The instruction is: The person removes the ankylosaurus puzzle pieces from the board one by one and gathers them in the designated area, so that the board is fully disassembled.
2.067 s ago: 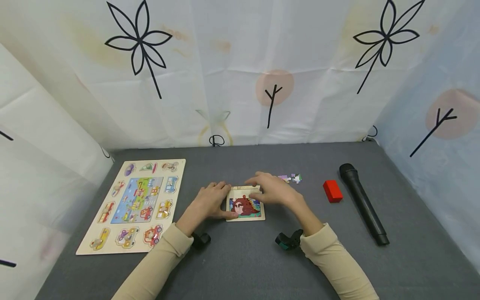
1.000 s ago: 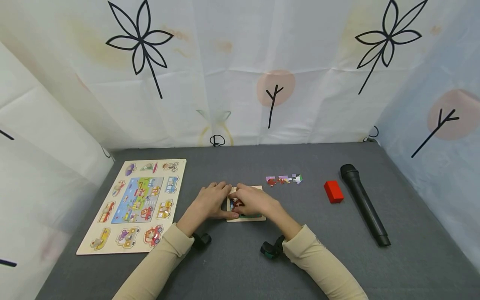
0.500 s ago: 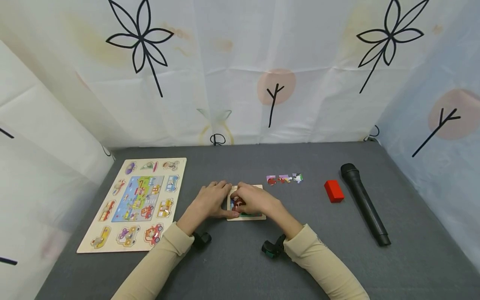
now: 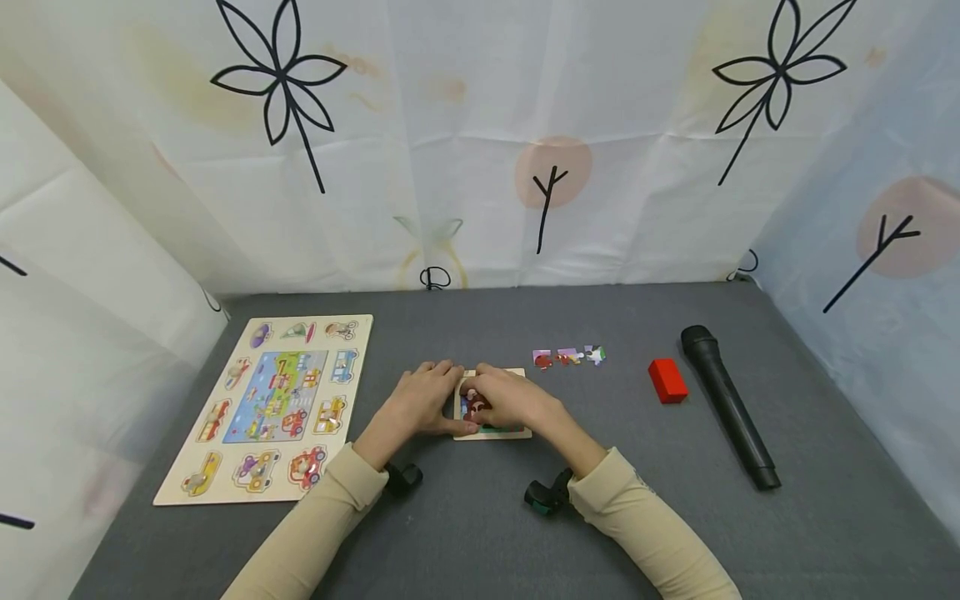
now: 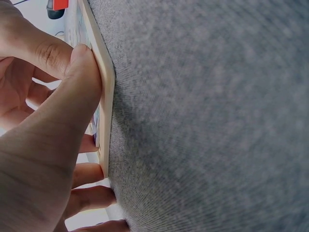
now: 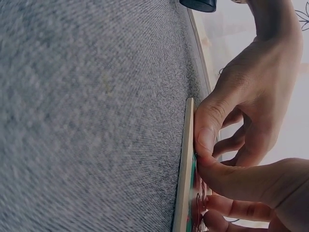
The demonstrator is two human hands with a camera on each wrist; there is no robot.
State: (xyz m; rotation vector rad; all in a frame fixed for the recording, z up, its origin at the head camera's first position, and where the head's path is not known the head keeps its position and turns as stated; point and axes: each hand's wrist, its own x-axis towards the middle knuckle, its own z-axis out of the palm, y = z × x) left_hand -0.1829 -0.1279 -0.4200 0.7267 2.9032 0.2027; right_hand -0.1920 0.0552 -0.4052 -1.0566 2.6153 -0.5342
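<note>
A small wooden jigsaw puzzle board (image 4: 491, 437) with a red-brown cartoon animal lies flat on the grey table. My left hand (image 4: 424, 400) holds its left side, thumb along the near edge and fingers by the far left corner. The left wrist view shows that thumb (image 5: 79, 72) against the pale rim. My right hand (image 4: 513, 398) reaches over the board with curled fingers, pinching at a jigsaw piece (image 4: 474, 404) on the picture's left side. In the right wrist view, its thumb and fingertips (image 6: 211, 200) meet the picture; most of the piece is hidden under them.
Three loose jigsaw pieces (image 4: 569, 357) lie in a row beyond the board. A red block (image 4: 667, 381) and a black microphone (image 4: 729, 406) are to the right. A large wooden vehicle puzzle (image 4: 348, 433) lies to the left. Printed cloth walls (image 4: 480, 167) enclose the table.
My right hand has moved left from beside the loose pieces onto the picture, uncovering the leftmost loose piece. It has barely moved over the last second. My left hand stays on the board.
</note>
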